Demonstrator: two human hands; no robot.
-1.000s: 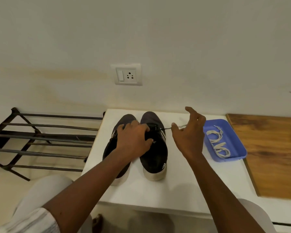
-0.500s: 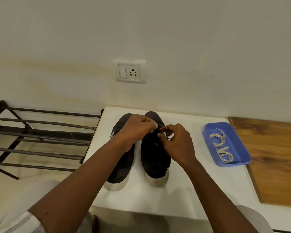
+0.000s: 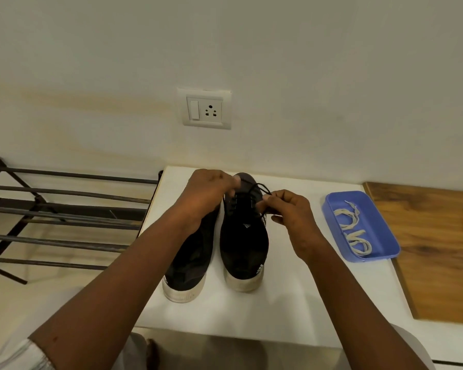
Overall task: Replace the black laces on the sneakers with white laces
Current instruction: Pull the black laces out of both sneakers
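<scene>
White table [image 3: 278, 311]: nearest me, below my wrists; it bears the pair at working height.
Left sneaker [image 3: 187, 257]: under my left forearm, heel toward me, waiting its turn, I judge.
Right sneaker [image 3: 246, 236]: between my two sets of fingers, heel near, lacing on the far side so that I can reach it.
Left hand [image 3: 206, 193]: fingers curled tight on the right sneaker's upper by the left eyelets, steadying it. Whether the lace is pinched there too, I cannot tell.
Right hand [image 3: 289, 212]: thumb and forefinger closed to a pinch on the black lace, other fingers loosely curled.
Black lace [image 3: 257, 186]: a slack loop arching from eyelets to my right fingertips, threaded lower down. The unlacing looks barely begun.
Blue tray [image 3: 329, 209]: well right of my right fingers, within reach for later.
White laces [image 3: 353, 228]: coiled inside that tray, untouched.
Shoe rack [image 3: 64, 204]: far left of my left fingers.
Wall socket [image 3: 206, 109]: beyond my fingers.
</scene>
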